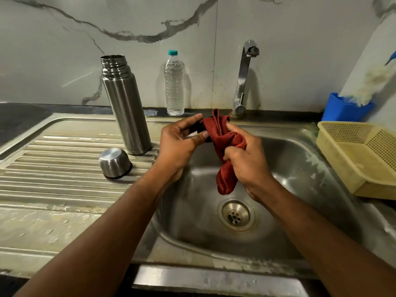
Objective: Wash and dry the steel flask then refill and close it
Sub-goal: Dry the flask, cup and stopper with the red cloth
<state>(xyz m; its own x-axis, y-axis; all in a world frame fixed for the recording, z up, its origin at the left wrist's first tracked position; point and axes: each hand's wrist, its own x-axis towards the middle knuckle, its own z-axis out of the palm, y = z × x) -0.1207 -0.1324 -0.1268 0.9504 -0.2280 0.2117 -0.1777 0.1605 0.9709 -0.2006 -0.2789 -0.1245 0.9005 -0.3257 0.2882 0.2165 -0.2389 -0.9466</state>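
Observation:
The steel flask (125, 106) stands upright and uncapped on the ribbed draining board (53, 168). Its steel cup lid (114, 162) lies upside down just in front of it. Over the sink basin (289, 179), my left hand (179, 146) grips a small black stopper (200, 129), mostly hidden by a red cloth (224, 146). My right hand (246, 163) clutches that cloth and presses it against the stopper. A clear water bottle (174, 84) with a teal cap stands at the back ledge.
The tap (243, 78) rises behind the basin, with no water running. A drain (235, 215) sits in the basin floor. A yellow mesh basket (360, 159) and a blue holder (345, 109) with a brush stand at right. Droplets lie on the near counter.

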